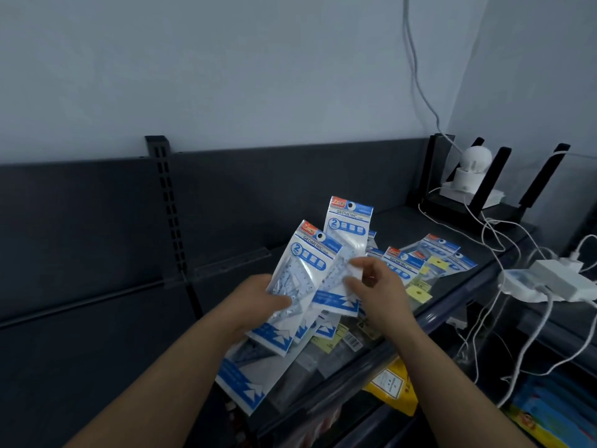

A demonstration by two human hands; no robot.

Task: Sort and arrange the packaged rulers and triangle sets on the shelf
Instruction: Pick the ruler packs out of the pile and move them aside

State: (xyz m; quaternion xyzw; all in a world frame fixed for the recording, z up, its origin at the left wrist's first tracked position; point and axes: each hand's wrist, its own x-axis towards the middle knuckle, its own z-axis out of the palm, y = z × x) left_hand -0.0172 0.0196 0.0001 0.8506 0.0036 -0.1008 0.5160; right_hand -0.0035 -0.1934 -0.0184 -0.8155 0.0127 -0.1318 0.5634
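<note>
You are partway through gathering. Your left hand [258,299] grips a clear plastic triangle-set pack with a blue-and-white header card [307,260], thumb across its front, with like packs fanned beneath it. Your right hand [378,286] pinches a second pack of the same kind [349,227], held just behind the first, above the dark grey metal shelf [397,221]. More scattered packs [433,253] lie flat on the shelf to the right. Next, I judge, you should slide the second pack square onto the stack with headers aligned, then collect the scattered ones.
</note>
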